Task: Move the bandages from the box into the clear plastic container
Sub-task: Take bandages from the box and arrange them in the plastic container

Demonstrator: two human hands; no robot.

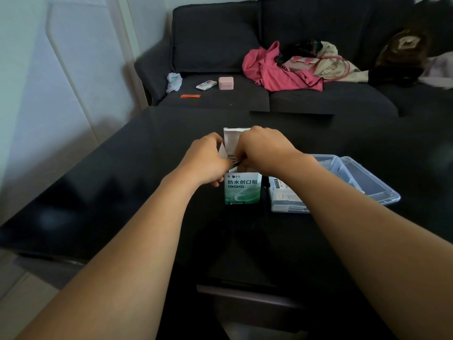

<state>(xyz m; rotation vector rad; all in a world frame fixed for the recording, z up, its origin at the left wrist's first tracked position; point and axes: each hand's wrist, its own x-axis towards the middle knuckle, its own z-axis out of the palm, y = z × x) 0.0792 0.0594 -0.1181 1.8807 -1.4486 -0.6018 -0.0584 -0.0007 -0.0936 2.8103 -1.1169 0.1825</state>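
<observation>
Head view: upright on the black table [103,192], at centre, the green-and-white box [242,188], top flaps open, white lid flap raised at its 12 o'clock; gripped at its 9 o'clock side by the left hand [204,163], thumb on the front face, fingers curled round the wall; reaching into the open top from 3 o'clock, the right hand [263,150], fingers curled down inside, whether pinching any bandages cannot tell; just beside the box at 3 o'clock, the clear plastic container [286,203], some bandages [279,186] already lying inside, its hinged lid [367,180] folded open flat toward 2 o'clock; beyond the table at 12 o'clock, a dark sofa [318,99] bearing a pink case [225,83], a small packet [206,84], an orange strip [190,96], a crumpled white bag [174,82], and a heap of clothes [289,67] at 1 o'clock.
</observation>
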